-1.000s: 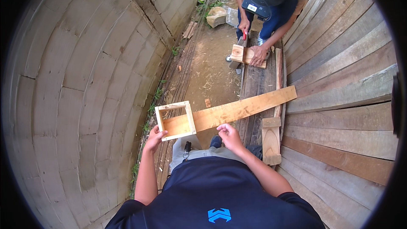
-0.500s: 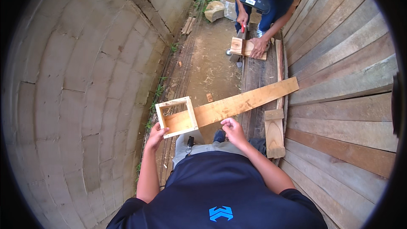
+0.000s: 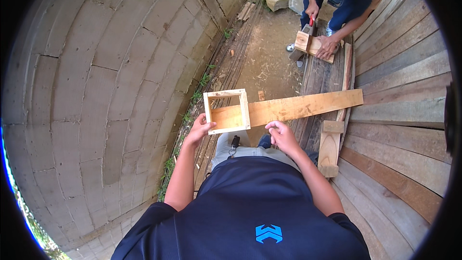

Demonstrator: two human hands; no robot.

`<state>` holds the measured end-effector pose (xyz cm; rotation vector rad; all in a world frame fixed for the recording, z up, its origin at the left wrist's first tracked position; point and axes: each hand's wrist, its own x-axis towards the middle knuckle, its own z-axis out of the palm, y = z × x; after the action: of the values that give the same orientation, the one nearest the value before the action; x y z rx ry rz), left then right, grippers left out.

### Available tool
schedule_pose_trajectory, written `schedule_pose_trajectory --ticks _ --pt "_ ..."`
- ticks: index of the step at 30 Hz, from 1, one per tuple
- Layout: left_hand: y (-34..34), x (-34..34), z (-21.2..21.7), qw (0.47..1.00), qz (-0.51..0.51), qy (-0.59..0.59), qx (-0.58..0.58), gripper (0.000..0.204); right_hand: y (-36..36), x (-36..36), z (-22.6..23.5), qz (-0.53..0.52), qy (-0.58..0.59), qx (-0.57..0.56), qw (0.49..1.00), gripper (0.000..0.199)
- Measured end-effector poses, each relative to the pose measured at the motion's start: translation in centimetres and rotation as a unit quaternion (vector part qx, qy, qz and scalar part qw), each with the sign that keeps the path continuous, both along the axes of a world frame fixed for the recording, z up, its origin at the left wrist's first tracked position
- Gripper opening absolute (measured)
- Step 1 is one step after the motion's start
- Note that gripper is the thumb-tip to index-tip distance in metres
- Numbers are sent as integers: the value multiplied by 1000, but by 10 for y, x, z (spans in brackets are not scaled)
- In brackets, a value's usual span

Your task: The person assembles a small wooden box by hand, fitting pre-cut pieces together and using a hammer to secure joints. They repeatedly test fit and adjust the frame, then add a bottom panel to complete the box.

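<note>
My left hand (image 3: pixel 198 130) is closed on the lower left corner of a square wooden frame (image 3: pixel 244 110), with the thumb over its edge. A long plank (image 3: pixel 308 107) runs rightward from the frame, and its near end shows through the frame's opening. Just below the plank, my right hand (image 3: pixel 283 137) is held with fingers curled and thumb and forefinger pinched. Whatever may be between those fingertips is too small to make out.
At the far right a co-worker holds a red-handled saw (image 3: pixel 310 26) against a wood block (image 3: pixel 320 48) on a plank bench (image 3: pixel 315 79). A short wooden piece with end blocks (image 3: pixel 329 147) lies at right. Block wall (image 3: pixel 110 91) left; board wall (image 3: pixel 404 101) right.
The view has shifted, so most things sit further right in the picture. The frame and plank look turned slightly more level. Both hands keep their poses.
</note>
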<state>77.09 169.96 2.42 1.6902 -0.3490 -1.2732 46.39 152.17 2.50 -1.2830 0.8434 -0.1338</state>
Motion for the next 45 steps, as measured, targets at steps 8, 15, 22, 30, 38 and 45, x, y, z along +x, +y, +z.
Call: schedule_pose_trajectory --ticks 8,15,22,30,38,45 --pt "7 -4 -12 1000 1 4 -4 63 6 16 -19 22 -10 -138 990 32" --pt "9 -3 -9 999 13 22 20 59 17 49 -8 95 -4 -186 978 65" --pt "-2 -1 7 999 -16 -5 33 63 23 56 0 85 -34 -411 907 97" --pt "-10 -4 23 999 -34 -21 27 64 21 66 -23 69 -74 -546 832 66" --pt "-7 -1 17 998 -44 -17 30 63 28 67 -32 45 -70 -574 815 50" --pt "-9 -6 25 999 -41 -21 28 58 28 66 -30 30 -76 -565 821 44"
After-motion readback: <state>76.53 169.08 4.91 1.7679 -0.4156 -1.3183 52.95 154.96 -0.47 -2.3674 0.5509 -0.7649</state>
